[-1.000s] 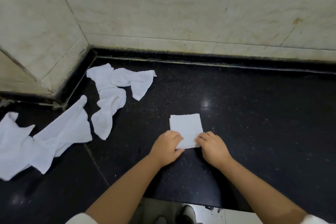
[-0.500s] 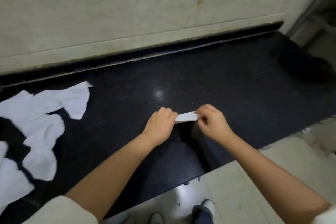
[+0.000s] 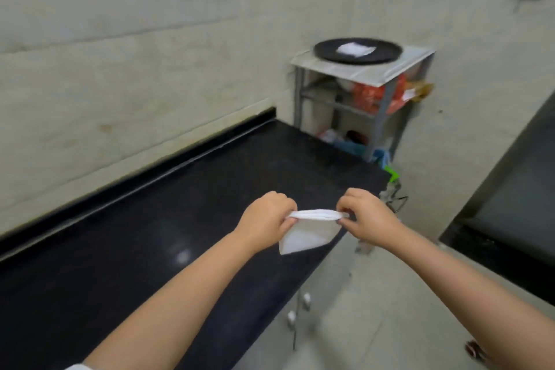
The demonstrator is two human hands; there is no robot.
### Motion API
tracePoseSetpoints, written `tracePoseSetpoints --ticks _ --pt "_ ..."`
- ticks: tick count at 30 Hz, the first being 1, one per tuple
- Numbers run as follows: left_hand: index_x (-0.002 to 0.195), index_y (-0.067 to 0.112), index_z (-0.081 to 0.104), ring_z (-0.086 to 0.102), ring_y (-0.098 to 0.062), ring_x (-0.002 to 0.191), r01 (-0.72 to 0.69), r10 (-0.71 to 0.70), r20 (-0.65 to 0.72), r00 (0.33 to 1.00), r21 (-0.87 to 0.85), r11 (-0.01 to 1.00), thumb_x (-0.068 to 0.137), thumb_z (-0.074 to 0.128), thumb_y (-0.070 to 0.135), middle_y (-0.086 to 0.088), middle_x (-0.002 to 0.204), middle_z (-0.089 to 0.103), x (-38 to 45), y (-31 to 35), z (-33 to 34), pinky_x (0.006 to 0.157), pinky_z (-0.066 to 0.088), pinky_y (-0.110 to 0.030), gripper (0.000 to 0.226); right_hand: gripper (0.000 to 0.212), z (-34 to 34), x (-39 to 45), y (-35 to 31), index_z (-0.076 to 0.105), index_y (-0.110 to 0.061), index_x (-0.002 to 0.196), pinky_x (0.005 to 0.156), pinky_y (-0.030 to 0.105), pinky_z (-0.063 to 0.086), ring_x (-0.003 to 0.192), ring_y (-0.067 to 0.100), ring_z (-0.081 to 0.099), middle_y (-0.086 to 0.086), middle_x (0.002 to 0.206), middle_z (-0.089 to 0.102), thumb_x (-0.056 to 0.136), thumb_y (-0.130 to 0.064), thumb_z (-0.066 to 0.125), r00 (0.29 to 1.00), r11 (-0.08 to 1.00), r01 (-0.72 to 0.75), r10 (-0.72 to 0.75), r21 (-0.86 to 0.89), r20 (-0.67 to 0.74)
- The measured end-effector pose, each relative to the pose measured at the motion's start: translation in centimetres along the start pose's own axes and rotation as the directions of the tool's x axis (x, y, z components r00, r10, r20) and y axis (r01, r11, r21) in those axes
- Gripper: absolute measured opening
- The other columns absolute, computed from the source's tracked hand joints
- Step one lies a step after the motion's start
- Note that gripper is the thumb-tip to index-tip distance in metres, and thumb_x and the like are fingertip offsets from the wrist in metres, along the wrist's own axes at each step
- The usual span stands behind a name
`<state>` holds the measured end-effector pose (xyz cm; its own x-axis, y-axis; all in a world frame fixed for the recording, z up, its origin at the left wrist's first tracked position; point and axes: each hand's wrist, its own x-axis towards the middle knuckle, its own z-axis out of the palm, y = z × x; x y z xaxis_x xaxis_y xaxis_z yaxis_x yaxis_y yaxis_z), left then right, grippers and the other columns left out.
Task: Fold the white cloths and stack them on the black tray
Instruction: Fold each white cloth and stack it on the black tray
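A folded white cloth hangs in the air above the right end of the black countertop. My left hand pinches its left top corner and my right hand pinches its right top corner. Further off to the right, a round black tray sits on top of a small metal rack. One folded white cloth lies in the middle of that tray. The loose unfolded cloths are out of view.
The rack stands at the counter's far right end against the wall, with red bags and other items on its shelves. A dark panel rises at the right. Cabinet knobs show under the counter's front edge, above pale floor tiles.
Both hands have lifted the folded cloth off the counter and carried it to the right. The view has swung right: the loose cloths left the frame, the rack and tray came in.
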<state>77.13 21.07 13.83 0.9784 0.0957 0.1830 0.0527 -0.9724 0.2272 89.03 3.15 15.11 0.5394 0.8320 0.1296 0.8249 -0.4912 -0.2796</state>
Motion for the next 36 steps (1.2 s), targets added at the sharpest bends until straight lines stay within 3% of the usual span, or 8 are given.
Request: tracePoseSetpoints --ticks 3,11,21,24,26,31,34,36 --pt "0.104 0.014 0.060 0.050 -0.020 0.099 -0.039 0.039 -0.046 0.998 -0.012 0.999 0.093 0.049 0.028 -0.003 0.102 0.060 7.1 4.1 -0.3 0.083 0.040 -0.030 0.021 0.013 -4.6 1.2 6.9 0.064 -0.006 0.087 0.075 0.020 0.032 0.092 0.024 0.054 0.000 0.083 0.047 0.080 -0.016 0.065 1.000 1.000 -0.001 0.001 -0.030 -0.004" --pt "0.101 0.012 0.059 0.050 -0.020 0.101 -0.086 0.094 -0.060 0.994 0.121 0.989 0.091 0.051 0.027 -0.003 0.103 0.056 24.2 9.3 -2.1 0.081 0.041 -0.029 0.020 0.017 -13.9 8.0 19.3 0.042 -0.015 0.072 0.066 0.030 0.036 0.075 0.019 0.045 -0.001 0.077 0.045 0.080 -0.012 0.057 0.999 0.998 -0.007 0.010 -0.067 0.043" --pt "0.103 0.010 0.055 0.050 -0.025 0.106 0.105 -0.052 -0.183 0.982 0.294 0.950 0.088 0.046 0.018 -0.007 0.108 0.056 47.8 9.2 -5.9 0.078 0.042 -0.034 0.018 0.021 -24.1 26.0 32.4 0.037 -0.018 0.069 0.055 0.029 0.030 0.074 0.021 0.043 -0.002 0.070 0.043 0.077 -0.005 0.052 0.995 0.971 0.095 -0.098 -0.222 -0.005" --pt "0.102 0.010 0.056 0.052 -0.028 0.104 0.166 -0.102 -0.231 0.968 0.277 0.946 0.088 0.047 0.017 -0.010 0.109 0.057 54.1 8.5 -7.3 0.076 0.042 -0.034 0.018 0.032 -26.9 31.6 36.1 0.034 -0.024 0.061 0.051 0.020 0.025 0.072 0.020 0.042 -0.009 0.062 0.038 0.075 -0.003 0.054 0.991 0.978 0.114 -0.123 -0.176 -0.044" --pt "0.101 0.010 0.057 0.054 -0.032 0.100 0.212 -0.151 -0.246 0.957 0.241 0.947 0.087 0.047 0.015 -0.012 0.108 0.059 57.4 8.1 -7.9 0.075 0.042 -0.034 0.018 0.023 -28.0 34.6 38.1 0.043 -0.019 0.066 0.051 0.020 0.027 0.072 0.020 0.043 -0.008 0.062 0.040 0.075 -0.001 0.054 0.993 0.987 0.098 -0.107 -0.126 -0.059" --pt "0.104 0.008 0.059 0.055 -0.033 0.102 0.330 -0.282 -0.269 0.921 0.151 0.932 0.088 0.049 0.013 -0.017 0.110 0.061 65.5 6.5 -7.9 0.084 0.049 -0.039 0.020 0.024 -29.1 42.3 43.3 0.048 -0.016 0.067 0.036 0.010 0.038 0.055 0.016 0.055 0.001 0.065 0.052 0.076 0.006 0.051 0.999 0.983 -0.007 0.016 0.183 -0.048" --pt "0.103 0.007 0.059 0.055 -0.032 0.103 0.429 -0.392 -0.291 0.873 0.077 0.900 0.088 0.049 0.012 -0.016 0.111 0.061 70.4 4.6 -6.5 0.083 0.047 -0.036 0.019 0.029 -28.7 47.9 46.7 0.047 -0.014 0.063 0.040 0.016 0.047 0.051 0.015 0.058 0.008 0.064 0.054 0.078 0.011 0.049 0.998 0.934 -0.014 0.035 0.357 -0.051" --pt "0.103 0.004 0.058 0.055 -0.032 0.103 0.491 -0.463 -0.328 0.823 0.003 0.871 0.089 0.048 0.010 -0.018 0.111 0.061 73.7 3.3 -5.6 0.080 0.045 -0.034 0.018 0.028 -28.0 52.1 48.7 0.048 -0.013 0.062 0.045 0.013 0.048 0.052 0.016 0.056 0.009 0.066 0.055 0.075 0.011 0.052 0.999 0.940 0.015 0.002 0.341 -0.049"
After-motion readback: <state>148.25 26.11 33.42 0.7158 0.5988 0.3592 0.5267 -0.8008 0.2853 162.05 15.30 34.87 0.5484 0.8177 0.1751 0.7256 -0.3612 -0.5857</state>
